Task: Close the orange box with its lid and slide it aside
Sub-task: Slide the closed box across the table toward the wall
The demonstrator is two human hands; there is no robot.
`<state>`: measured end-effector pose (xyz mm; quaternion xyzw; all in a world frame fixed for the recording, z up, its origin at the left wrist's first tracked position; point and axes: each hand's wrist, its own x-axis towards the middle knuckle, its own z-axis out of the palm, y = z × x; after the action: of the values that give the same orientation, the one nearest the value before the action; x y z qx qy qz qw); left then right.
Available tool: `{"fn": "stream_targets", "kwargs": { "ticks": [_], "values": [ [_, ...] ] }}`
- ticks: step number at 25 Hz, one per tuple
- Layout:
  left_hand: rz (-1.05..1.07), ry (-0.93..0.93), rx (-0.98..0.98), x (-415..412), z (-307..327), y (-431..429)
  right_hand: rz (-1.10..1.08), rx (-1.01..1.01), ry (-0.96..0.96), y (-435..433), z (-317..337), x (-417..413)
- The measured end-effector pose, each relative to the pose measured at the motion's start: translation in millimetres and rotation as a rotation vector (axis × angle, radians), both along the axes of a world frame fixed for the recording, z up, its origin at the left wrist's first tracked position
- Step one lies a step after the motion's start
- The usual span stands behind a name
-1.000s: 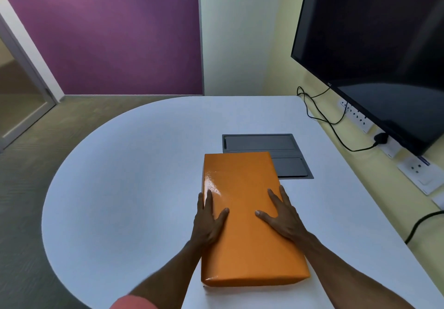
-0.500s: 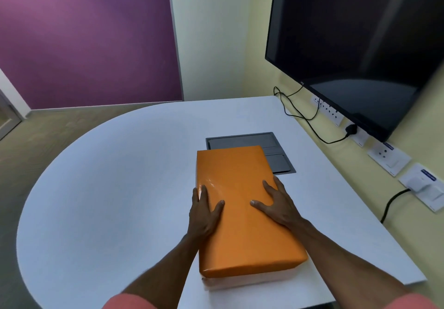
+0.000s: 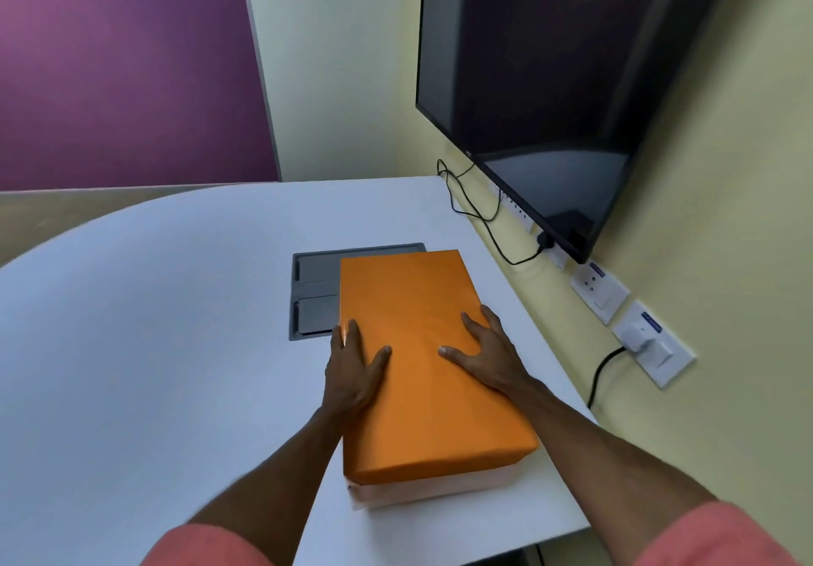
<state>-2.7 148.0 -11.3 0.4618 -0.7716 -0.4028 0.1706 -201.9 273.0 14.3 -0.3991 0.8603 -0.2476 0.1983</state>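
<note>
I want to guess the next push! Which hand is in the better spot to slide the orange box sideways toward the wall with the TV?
Probably the left hand. It sits at the left edge of the orange box, fingers along the side, ready to push. The right hand lies flat on the lid and would mostly steady it.

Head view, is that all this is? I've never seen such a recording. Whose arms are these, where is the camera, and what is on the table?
There is no machine here. A person wears a wide-angle camera on the head, looking forward and down, so the arms reaching in from the bottom are their own. The left hand and right hand both lie flat on the lid of an orange box; nothing is gripped. A paler base shows under the lid's near edge. The box sits on a white table, partly covering a grey panel set into it. A dark screen hangs on the wall to the right.
</note>
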Motion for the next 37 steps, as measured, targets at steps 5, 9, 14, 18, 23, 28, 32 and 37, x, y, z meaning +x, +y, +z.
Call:
{"fn": "stream_targets", "kwargs": {
  "ticks": [5,9,14,18,23,28,32,37],
  "values": [
    [0.040,-0.006,0.040,-57.5,-9.6,48.8,0.021,0.016,-0.003,40.1,-8.4,-62.4],
    [0.031,-0.028,0.059,-95.9,-14.0,86.0,0.016,0.004,-0.010,77.0,-20.7,-100.9],
    [0.025,-0.038,0.085,-129.7,-18.7,116.6,0.009,-0.014,-0.026,108.4,-28.1,-134.4],
    [0.020,-0.043,0.096,-144.7,-25.0,132.8,0.004,-0.029,-0.035,124.6,-36.2,-150.0],
    [0.013,-0.043,0.112,-151.4,-32.3,142.9,0.009,-0.029,-0.052,132.7,-43.1,-158.3],
    [0.008,-0.024,0.119,-153.6,-36.8,148.1,0.021,-0.038,-0.036,136.9,-47.0,-162.3],
    [-0.006,-0.040,0.126,-154.5,-36.9,147.9,0.024,-0.046,-0.044,138.5,-46.0,-162.3],
    [-0.066,-0.096,0.130,-149.9,-31.4,142.5,0.017,0.025,0.067,133.8,-38.3,-155.4]
  ]
}}
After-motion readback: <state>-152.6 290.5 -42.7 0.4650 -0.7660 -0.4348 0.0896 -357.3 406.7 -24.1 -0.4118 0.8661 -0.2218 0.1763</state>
